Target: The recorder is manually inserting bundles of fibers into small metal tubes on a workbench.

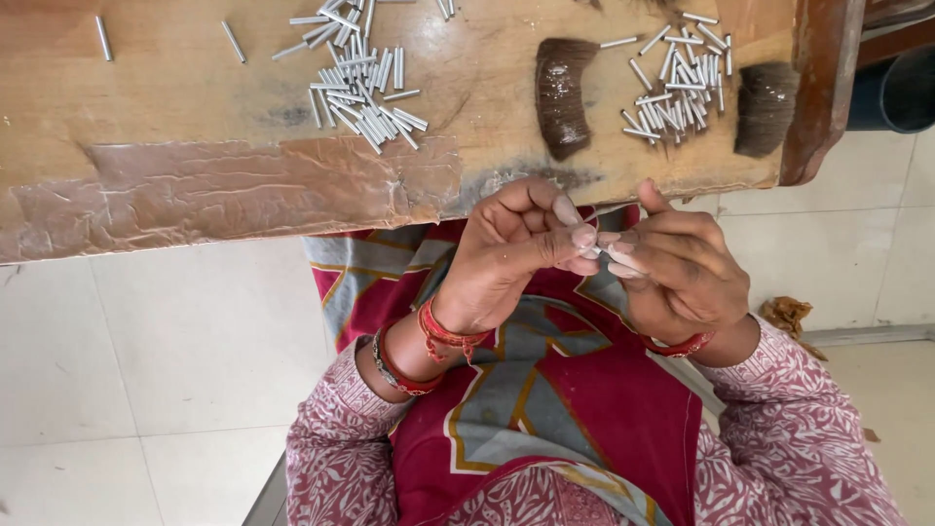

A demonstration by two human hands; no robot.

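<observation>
Head view | we held a small tube (596, 249) pinched between our left hand (506, 255) and right hand (677, 273), fingertips meeting | tube's axis ran hand to hand, below bench (195, 195) edge | tube pile (362, 93) lay nearer our left.

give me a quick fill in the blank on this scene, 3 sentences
1. The left hand and right hand meet at the fingertips, pinching a small ____ tube.
2. Loose tubes lie in two piles on the ____ table.
3. Two dark hair tufts flank the pile on the ____ side of the picture.

Missing words: metal; wooden; right
</observation>
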